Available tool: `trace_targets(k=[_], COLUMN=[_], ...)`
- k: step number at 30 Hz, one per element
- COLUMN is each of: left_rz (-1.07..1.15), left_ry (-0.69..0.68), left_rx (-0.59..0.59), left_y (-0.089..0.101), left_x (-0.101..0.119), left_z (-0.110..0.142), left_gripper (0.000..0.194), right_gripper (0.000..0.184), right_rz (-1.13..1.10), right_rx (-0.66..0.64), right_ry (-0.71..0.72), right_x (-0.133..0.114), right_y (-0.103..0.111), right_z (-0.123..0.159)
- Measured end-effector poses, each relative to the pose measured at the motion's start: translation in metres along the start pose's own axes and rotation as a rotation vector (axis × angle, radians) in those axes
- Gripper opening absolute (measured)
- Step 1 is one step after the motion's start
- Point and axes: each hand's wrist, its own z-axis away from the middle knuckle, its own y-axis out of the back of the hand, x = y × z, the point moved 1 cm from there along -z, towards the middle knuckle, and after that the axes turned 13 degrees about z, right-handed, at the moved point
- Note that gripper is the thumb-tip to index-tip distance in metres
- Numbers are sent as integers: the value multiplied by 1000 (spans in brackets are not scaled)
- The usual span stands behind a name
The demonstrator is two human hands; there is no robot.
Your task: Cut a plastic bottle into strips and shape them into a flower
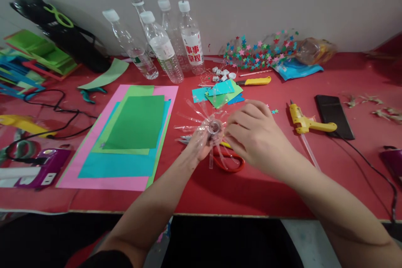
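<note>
My left hand is closed around a clear cut plastic bottle, its mouth facing up and its sides slit into thin strips fanned outward. Beside it, my right hand has curled fingers pinched at the strips on the right; the fingertips are partly hidden. Beneath the bottle lie scissors with red handles. Just behind it are blue and green paper scraps and a yellow utility knife.
At left lies stacked coloured paper. Several upright plastic bottles line the wall, near star decorations. To the right are a yellow glue gun, its cord, and a black phone. A purple-and-white tool sits far left.
</note>
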Motion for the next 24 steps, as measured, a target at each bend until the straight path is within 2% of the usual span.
trace_targets(k=[6,10,14,16,19,24], left_rz=[23,32,46,61,62,68], left_ry=[-21,-31,-7,10,5,-2], left_rx=[46,70,104,105,99,46], left_y=[-1,-3,-2,-2,0,-2], left_x=[-2,0,3,4,3,3], left_z=[-1,0,-2,-3,-3,-1], left_gripper=[32,24,25,28,31,37], right_gripper=[13,5,21,19,6,13], right_rz=[-170,-353,-468,-466,-405,-209], right_rx=[53,-51,-90,-81,-101,-193], right_ry=[-122,-229,-312,-324,-285,-192], right_x=[1,-1,-1,0,2,3], right_y=[-16,-22,-22,-23,-24,-27], right_z=[-3,-4,-4,-4,-4,-4])
